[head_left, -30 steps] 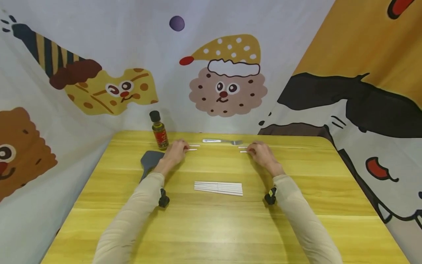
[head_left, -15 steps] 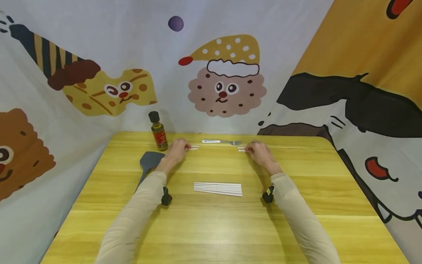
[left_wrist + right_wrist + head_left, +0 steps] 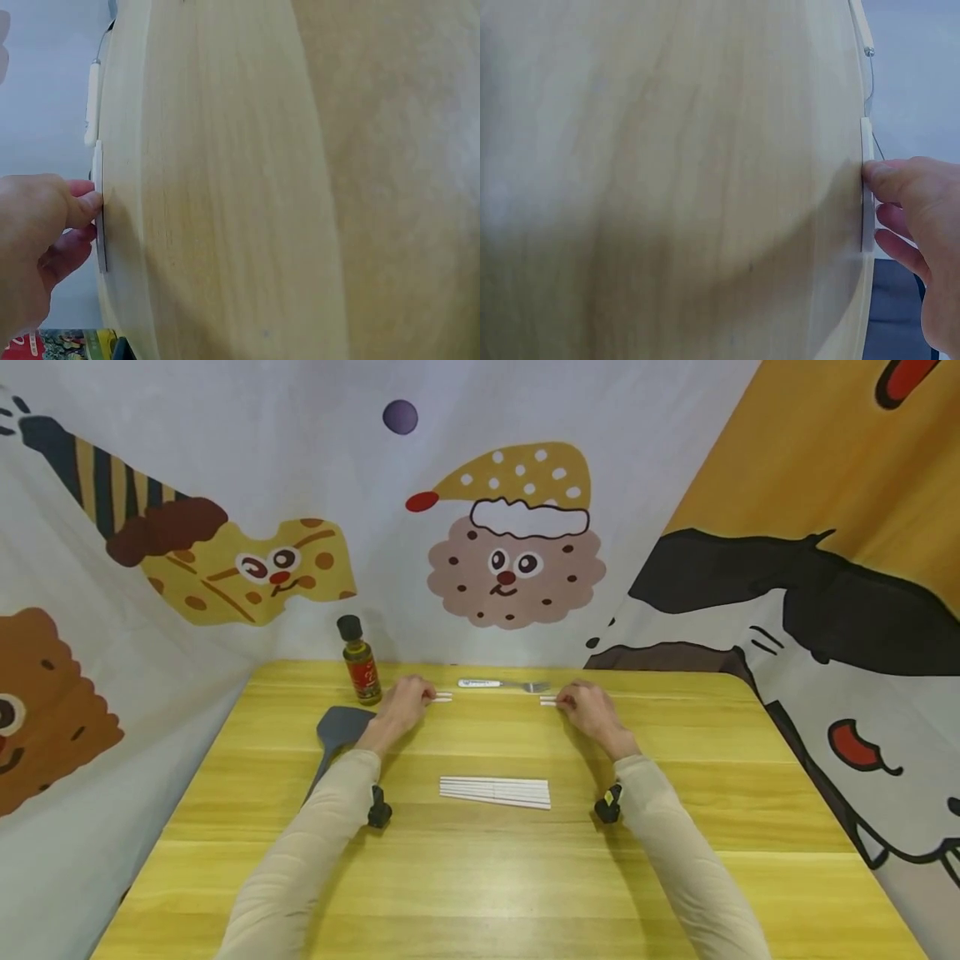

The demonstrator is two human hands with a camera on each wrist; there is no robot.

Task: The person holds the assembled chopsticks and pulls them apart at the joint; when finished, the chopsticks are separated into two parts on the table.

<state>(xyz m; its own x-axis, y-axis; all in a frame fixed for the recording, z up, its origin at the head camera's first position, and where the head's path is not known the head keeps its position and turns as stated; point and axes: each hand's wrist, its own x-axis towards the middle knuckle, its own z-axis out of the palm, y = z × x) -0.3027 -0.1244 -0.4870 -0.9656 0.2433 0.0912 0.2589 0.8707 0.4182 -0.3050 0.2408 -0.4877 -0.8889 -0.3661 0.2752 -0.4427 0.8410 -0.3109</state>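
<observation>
Free lane between left grip and right grip, fork behind, white strips in front, bottle leftward.

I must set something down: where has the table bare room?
Bare: the table on the near side of the row of white sticks, and right of the right sleeve. Crowded: far left, where bottle, spatula and left hand are close together; far middle holds the fork.

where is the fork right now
In the head view, the fork lies centrally near the far edge of the table, between the left hand and right hand, slightly beyond the white pieces they pinch.
</observation>
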